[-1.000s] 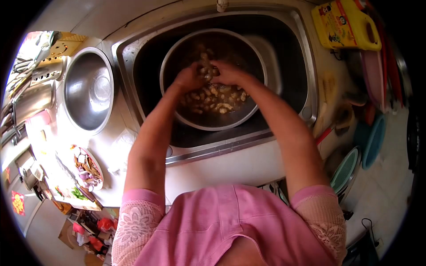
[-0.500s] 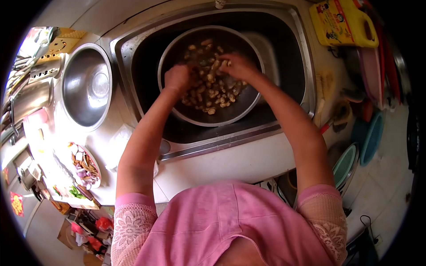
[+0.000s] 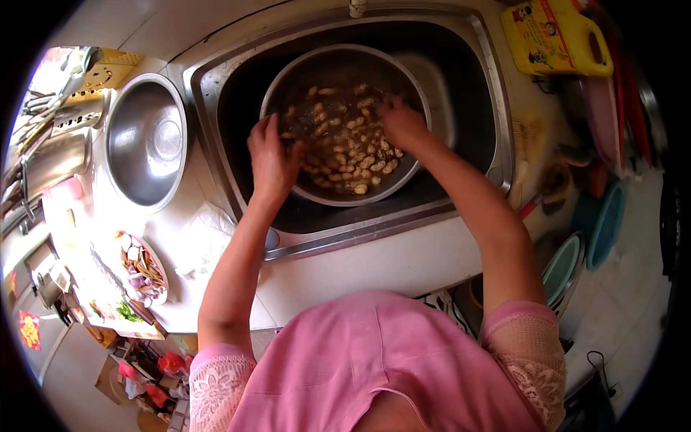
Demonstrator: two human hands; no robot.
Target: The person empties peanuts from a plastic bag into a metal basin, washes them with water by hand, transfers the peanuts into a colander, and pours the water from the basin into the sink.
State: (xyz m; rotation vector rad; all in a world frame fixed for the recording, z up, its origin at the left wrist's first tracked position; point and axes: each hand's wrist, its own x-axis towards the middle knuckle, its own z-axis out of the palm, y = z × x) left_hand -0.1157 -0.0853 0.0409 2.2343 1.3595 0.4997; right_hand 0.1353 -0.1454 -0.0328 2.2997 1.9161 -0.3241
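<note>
"Where are the peanuts (image 3: 368,163) lying?"
"They're soaking in the basin (image 3: 360,204), toward its near rim."
"The left hand (image 3: 273,162)?"
"Hovering open at the left rim."
"The right hand (image 3: 404,128)?"
"Dipping inside the right rim, blurring; I can't tell its grip."

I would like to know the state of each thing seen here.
Unshelled peanuts: wet, in murky water
Metal basin: partly filled with water
Left hand: fingers spread, at the basin's left rim
Right hand: blurred, inside the basin; grip unclear
Steel bowl: empty, upright
Plate: loaded with food
Yellow jug: fill level not visible
</note>
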